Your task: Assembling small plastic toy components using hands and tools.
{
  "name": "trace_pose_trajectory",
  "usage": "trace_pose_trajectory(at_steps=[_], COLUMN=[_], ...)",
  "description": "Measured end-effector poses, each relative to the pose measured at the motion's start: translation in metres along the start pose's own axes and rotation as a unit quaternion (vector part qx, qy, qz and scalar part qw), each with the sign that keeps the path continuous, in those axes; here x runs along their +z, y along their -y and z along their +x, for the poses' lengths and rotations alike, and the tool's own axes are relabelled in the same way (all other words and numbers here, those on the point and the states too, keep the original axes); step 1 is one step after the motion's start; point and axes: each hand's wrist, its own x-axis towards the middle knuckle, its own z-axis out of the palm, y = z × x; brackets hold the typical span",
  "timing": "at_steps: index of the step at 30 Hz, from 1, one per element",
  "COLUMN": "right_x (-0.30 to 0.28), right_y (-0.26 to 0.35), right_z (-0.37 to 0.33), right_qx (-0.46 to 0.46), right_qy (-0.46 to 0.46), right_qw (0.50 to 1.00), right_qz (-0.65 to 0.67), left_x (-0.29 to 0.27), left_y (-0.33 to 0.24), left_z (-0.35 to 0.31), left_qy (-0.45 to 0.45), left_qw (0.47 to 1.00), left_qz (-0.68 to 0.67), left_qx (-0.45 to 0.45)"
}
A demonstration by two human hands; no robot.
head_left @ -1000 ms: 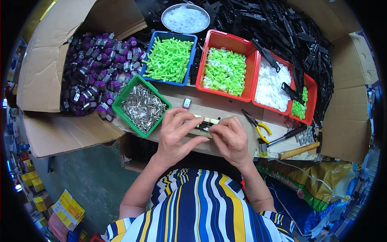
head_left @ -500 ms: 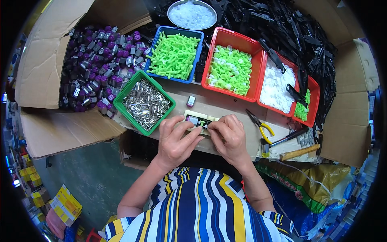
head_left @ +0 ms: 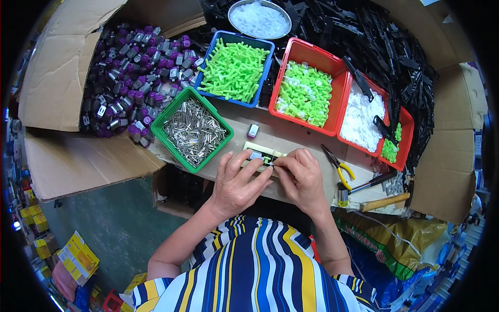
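Here, right of the green bin, a black part sits in the cream fixture; left hand bending over one end, right hand bunched at the other, whether either's fingers grip, can't tell!

A pale tan surface is carrying a green bin, a blue bin and a row of red bins; a small grey-and-purple part is resting apart from them; a cream-coloured block is lying nearer the front edge; farther right, yellow-handled pliers are lying near a dark-handled tool and a wooden handle.
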Motion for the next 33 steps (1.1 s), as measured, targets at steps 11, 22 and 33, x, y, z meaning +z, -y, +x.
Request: trace_pose_trajectory(at_steps=[11,22,33], right_x=[-0.005,-0.001,-0.001], right_y=[0.000,0.005,0.006], right_z=[0.002,-0.001,-0.001], right_qx=[-0.010,-0.057,-0.070], right_qy=[-0.001,0.001,0.023], right_qw=[0.999,0.990,0.983], right_qz=[-0.030,-0.132,-0.166], left_x=[0.000,-0.002,0.002], left_y=[-0.001,0.010,0.010], left_z=[0.000,0.000,-0.002], left_qy=[0.006,0.024,0.032], left_qw=[1.000,0.994,0.993], left_qz=[0.014,0.089,0.092], left_qx=[0.005,0.064,0.073])
